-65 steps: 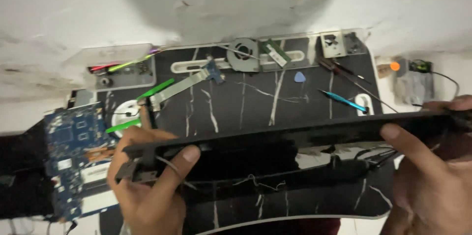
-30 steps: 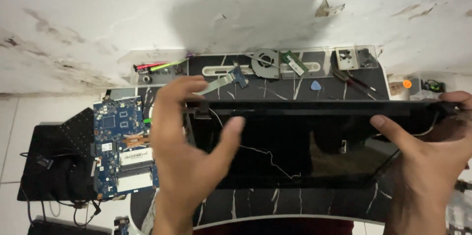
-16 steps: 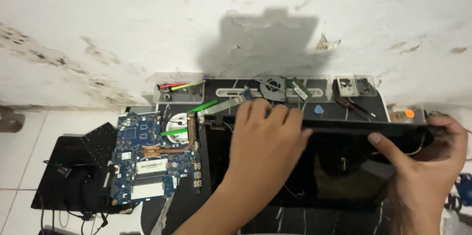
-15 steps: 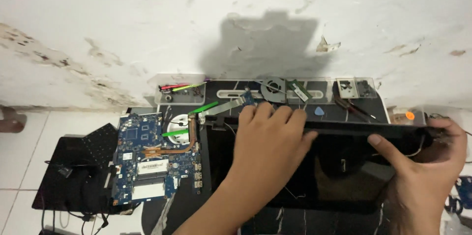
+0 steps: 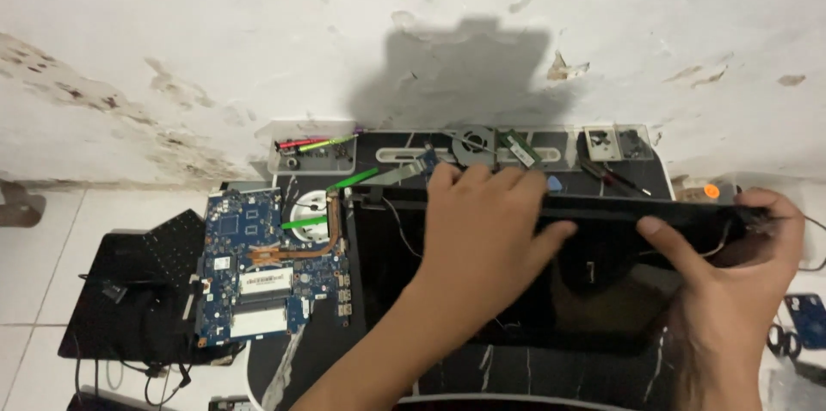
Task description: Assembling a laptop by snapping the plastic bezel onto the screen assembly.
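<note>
A black laptop display panel (image 5: 594,308) lies across a black veined work mat (image 5: 516,372), its far long edge raised toward the wall. My left hand (image 5: 482,234) lies on the panel's middle, with the fingers hooked over that far edge. My right hand (image 5: 740,260) grips the panel's right end, thumb on the near face and fingers wrapped behind. Thin wires trail along the panel's left part.
A blue motherboard (image 5: 258,269) with a copper heat pipe lies left of the panel, on a black laptop base (image 5: 129,290). Along the wall sit a clear tray of screwdrivers (image 5: 310,148), a fan (image 5: 473,142), a memory stick (image 5: 518,149) and small parts.
The panel has come up from lying low and tilted to a steeper pose. My left hand has shifted from its left end to the middle of the far edge. The right hand keeps its grip.
</note>
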